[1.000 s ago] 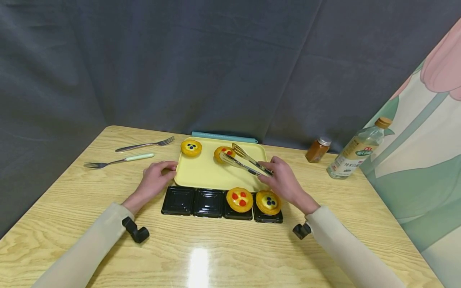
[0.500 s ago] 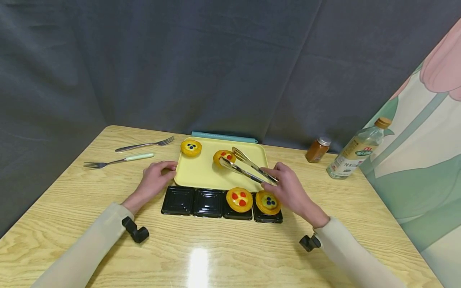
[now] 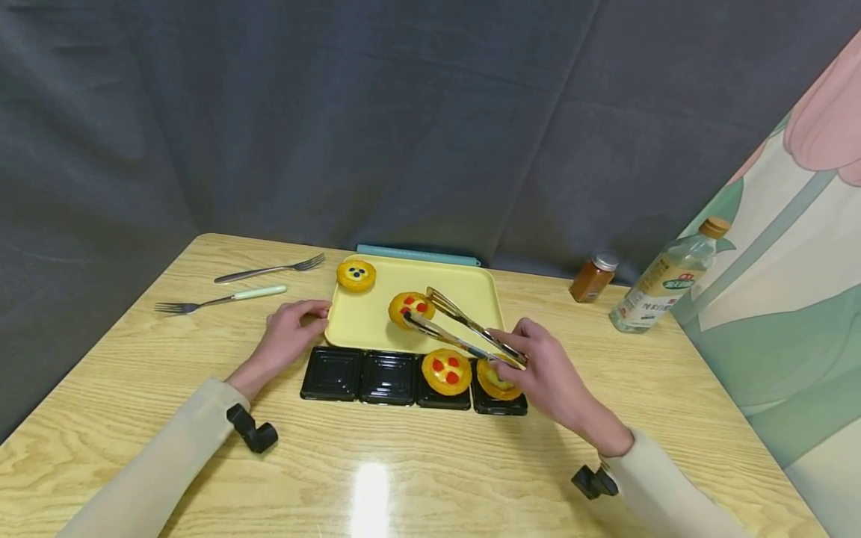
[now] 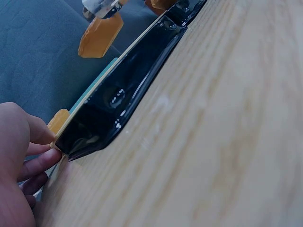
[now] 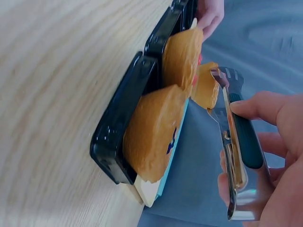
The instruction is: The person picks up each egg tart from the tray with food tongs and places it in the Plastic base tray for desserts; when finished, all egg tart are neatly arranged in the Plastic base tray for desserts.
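My right hand [image 3: 551, 377] grips metal tongs [image 3: 476, 326] with dark handle grips [image 5: 246, 132]. Between the tong tips is an egg tart with red topping [image 3: 407, 305], which hangs above the yellow tray [image 3: 363, 325] in the left wrist view. At the tray's left edge, my left hand [image 3: 296, 329] pinches the rim between thumb and fingers [image 4: 40, 163]. A tart with dark blue dots [image 3: 356, 276] sits at the tray's far left corner. In front stand black plastic boxes [image 3: 332, 373]; the two right ones hold a red-topped tart [image 3: 444, 371] and a blue-dotted tart [image 3: 494, 382], partly hidden by my right hand.
Two forks lie left of the tray, one all metal [image 3: 269, 270] and one with a pale green handle [image 3: 261, 293]. A spice jar [image 3: 593, 279] and a clear bottle [image 3: 662, 280] stand at the right. A teal strip [image 3: 417, 255] lies behind the tray.
My right hand has moved right and nearer, and the tong tips have closed on the red-topped tart. That tart has shifted left and nearer, off its earlier spot. My left hand has stayed put.
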The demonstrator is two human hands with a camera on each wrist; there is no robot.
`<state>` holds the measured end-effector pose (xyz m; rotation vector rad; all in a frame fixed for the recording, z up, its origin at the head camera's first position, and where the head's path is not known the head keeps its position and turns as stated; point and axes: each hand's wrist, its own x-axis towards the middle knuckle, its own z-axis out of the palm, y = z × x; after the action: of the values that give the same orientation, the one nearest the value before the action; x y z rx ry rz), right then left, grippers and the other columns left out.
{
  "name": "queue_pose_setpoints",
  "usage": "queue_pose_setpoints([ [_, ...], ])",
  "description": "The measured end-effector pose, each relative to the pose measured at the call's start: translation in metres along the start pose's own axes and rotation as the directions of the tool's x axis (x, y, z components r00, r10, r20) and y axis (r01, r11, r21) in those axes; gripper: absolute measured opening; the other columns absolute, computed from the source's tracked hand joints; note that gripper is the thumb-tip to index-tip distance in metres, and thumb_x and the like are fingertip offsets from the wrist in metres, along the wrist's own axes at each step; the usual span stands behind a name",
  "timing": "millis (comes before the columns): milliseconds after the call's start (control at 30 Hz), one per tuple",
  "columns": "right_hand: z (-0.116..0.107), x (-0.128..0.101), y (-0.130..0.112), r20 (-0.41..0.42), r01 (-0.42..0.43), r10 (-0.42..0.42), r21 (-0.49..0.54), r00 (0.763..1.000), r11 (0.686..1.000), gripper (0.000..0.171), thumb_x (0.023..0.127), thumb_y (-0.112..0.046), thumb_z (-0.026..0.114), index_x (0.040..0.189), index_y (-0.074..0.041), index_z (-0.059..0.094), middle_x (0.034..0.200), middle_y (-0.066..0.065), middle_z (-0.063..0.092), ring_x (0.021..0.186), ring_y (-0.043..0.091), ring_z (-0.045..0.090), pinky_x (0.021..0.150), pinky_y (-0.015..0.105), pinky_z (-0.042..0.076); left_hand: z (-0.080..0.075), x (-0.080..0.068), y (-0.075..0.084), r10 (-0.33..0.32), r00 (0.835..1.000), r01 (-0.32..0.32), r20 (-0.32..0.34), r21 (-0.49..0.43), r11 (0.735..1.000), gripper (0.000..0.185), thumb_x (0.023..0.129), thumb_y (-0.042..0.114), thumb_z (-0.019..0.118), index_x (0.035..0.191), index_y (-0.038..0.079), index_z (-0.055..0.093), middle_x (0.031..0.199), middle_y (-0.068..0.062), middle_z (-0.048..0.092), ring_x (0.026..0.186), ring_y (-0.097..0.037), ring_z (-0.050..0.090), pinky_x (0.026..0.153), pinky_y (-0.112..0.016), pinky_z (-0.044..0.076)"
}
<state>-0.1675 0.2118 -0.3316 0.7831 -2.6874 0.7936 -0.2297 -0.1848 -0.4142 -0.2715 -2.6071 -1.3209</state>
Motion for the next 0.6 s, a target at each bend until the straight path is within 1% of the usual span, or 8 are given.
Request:
queue_pose_setpoints([
  [200, 0.001, -0.012, -0.007, -0.008, 0.014, -0.014, 0.038, 1.000, 0.999, 0.044, 0.086, -0.003, 0.078, 0.129, -0.002, 0.069, 0.082, 0.005, 0.043, 0.071, 0.016, 0.037, 0.058, 0.028, 0.033, 0.000, 0.001, 0.000, 0.005, 1.000, -0.005, 0.002, 0.002, 1.000, 0.038, 0.096, 0.010, 0.063, 0.132, -0.002, 0.063, 0.117, -0.016, 0.069, 0.122, -0.040, 0.051, 0.104, -0.062, 0.019],
  [267, 0.003, -0.016, -0.009, -0.011, 0.020, -0.019, 0.054, 1.000, 0.998, 0.044, 0.086, -0.002, 0.078, 0.129, -0.003, 0.069, 0.082, 0.006, 0.043, 0.071, 0.017, 0.037, 0.058, 0.027, 0.033, 0.001, 0.002, 0.000, 0.007, 1.000, -0.007, 0.002, 0.004, 1.000, 0.038, 0.096, 0.010, 0.063, 0.132, -0.002, 0.064, 0.116, -0.016, 0.069, 0.123, -0.040, 0.051, 0.103, -0.062, 0.019],
  [400, 0.006, -0.024, -0.013, -0.003, 0.015, -0.015, 0.077, 1.000, 0.997, 0.046, 0.086, -0.001, 0.078, 0.130, -0.004, 0.068, 0.084, 0.003, 0.042, 0.073, 0.016, 0.039, 0.059, 0.026, 0.036, 0.001, 0.002, -0.001, 0.009, 1.000, -0.009, -0.001, 0.005, 1.000, 0.038, 0.096, 0.010, 0.063, 0.131, -0.002, 0.064, 0.115, -0.016, 0.069, 0.122, -0.040, 0.051, 0.103, -0.061, 0.020],
  [600, 0.010, -0.032, -0.018, 0.012, 0.026, -0.027, 0.066, 1.000, 0.997, 0.046, 0.085, -0.001, 0.079, 0.130, -0.003, 0.069, 0.085, 0.000, 0.043, 0.076, 0.015, 0.041, 0.061, 0.025, 0.038, 0.001, 0.002, -0.002, 0.010, 1.000, -0.010, -0.006, 0.003, 1.000, 0.038, 0.095, 0.010, 0.064, 0.131, -0.002, 0.064, 0.115, -0.016, 0.069, 0.121, -0.040, 0.052, 0.103, -0.061, 0.020],
])
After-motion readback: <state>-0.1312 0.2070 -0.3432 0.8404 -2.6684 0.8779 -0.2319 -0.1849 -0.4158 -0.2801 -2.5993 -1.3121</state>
